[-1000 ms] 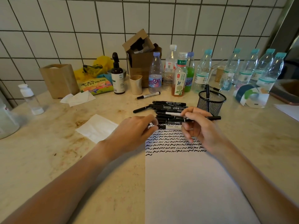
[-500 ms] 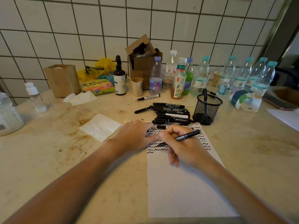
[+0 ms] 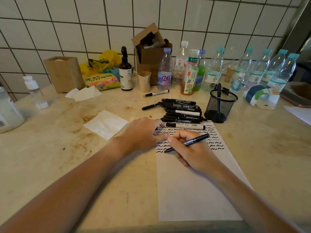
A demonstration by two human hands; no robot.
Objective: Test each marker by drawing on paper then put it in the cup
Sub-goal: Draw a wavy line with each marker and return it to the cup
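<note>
On the tabletop (image 3: pixel 50 157), head view: right hand (image 3: pixel 190 148) pinches a marker (image 3: pixel 188 142) in curled fingers, tip at the paper (image 3: pixel 193 190) below rows of squiggles; left hand (image 3: pixel 143 133) rests on the paper's edge, fingers loosely bent; mesh cup (image 3: pixel 220 105) holds one marker; roughly a dozen in the pile (image 3: pixel 181 113) likely remain untested.

Both your forearms reach forward, converging toward the middle. Your left hand (image 3: pixel 142 134) lies palm down, its fingers (image 3: pixel 158 123) loosely extended and the thumb stretched toward the other hand. Your right hand (image 3: pixel 191 148) is curled in a writing grip, wrist resting low.
</note>
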